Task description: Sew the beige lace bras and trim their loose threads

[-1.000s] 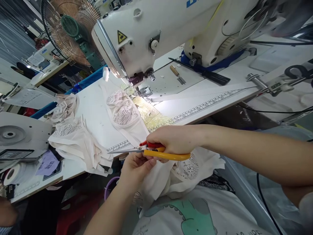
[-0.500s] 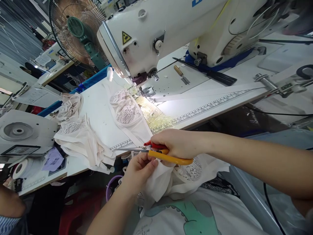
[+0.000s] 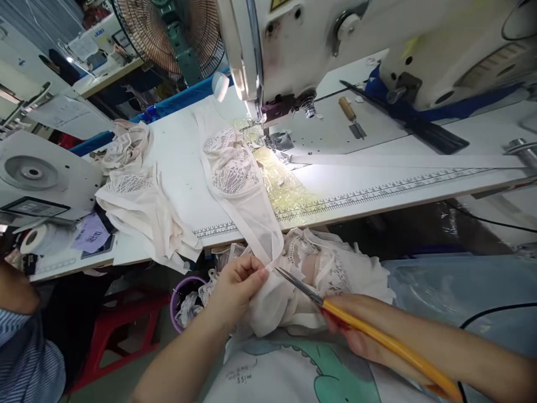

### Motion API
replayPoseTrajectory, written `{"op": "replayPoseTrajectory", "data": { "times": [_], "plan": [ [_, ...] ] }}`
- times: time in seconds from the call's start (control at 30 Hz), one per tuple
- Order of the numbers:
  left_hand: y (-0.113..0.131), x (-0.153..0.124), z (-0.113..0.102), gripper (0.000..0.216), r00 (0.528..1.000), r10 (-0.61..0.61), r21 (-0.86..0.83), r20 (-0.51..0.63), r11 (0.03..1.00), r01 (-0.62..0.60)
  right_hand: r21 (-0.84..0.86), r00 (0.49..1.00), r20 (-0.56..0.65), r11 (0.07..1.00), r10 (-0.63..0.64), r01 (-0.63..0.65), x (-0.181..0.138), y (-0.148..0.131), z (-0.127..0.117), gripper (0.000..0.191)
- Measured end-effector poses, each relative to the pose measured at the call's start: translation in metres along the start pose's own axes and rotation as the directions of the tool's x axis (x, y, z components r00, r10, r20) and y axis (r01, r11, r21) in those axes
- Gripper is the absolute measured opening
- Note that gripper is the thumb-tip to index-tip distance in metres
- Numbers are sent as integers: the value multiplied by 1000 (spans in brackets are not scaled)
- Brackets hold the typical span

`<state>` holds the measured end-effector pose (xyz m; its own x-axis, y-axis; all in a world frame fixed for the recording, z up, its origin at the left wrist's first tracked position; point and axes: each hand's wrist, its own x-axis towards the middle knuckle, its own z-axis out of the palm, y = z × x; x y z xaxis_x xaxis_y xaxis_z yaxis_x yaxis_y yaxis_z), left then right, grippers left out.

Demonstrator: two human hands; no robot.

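My left hand (image 3: 235, 285) pinches a fold of cream lace garment (image 3: 268, 246) just below the table's front edge. The garment runs from my lap up over the edge to the lace cups (image 3: 230, 162) beside the sewing machine's needle (image 3: 268, 120). My right hand (image 3: 356, 330) grips yellow-and-red scissors (image 3: 364, 330) low over my lap. Their blades are nearly closed and the tips point up-left at the fabric next to my left fingers.
The white sewing machine (image 3: 335, 39) fills the top. A pile of cream lace pieces (image 3: 134, 196) lies at the table's left. A small knife (image 3: 350, 115) lies behind the needle. A ruler strip (image 3: 377, 193) lines the table edge. A fan (image 3: 168, 33), purple bin (image 3: 184, 296), red stool (image 3: 121, 330) and another person's striped sleeve (image 3: 25, 358) are at left.
My right hand has pulled the scissors back and down from the table edge toward my lap, turning them to point up-left. The view has tilted downward. My left hand keeps its pinch.
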<state>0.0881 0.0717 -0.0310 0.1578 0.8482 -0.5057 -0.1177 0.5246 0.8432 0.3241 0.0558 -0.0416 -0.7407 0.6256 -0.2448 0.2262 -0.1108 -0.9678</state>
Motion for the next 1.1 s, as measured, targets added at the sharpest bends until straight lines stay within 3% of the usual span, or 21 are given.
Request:
{"op": "replayPoseTrajectory", "data": {
  "times": [0.1, 0.2, 0.6, 0.9, 1.1],
  "plan": [
    [-1, -1, 1, 35, 1000, 16, 7, -5, 1000, -15, -82, 996, 93, 997, 12, -4, -3, 2, 2, 36],
    [1, -3, 3, 37, 1000, 27, 42, -14, 999, -27, -153, 993, 111, 988, 38, -21, 3, -2, 2, 33],
    [3, -3, 10, 35, 999, 31, 66, -29, 997, -29, -157, 999, -43, 987, 20, -26, 13, -5, 9, 35],
    [5, -3, 12, 36, 999, 48, 83, -16, 995, -47, -257, 997, 17, 964, 80, -73, 14, -16, 5, 29],
    [7, -2, 12, 35, 998, 65, 99, -12, 993, -64, -57, 991, -86, 992, 106, -112, 17, -5, 16, 34]
  ]
}}
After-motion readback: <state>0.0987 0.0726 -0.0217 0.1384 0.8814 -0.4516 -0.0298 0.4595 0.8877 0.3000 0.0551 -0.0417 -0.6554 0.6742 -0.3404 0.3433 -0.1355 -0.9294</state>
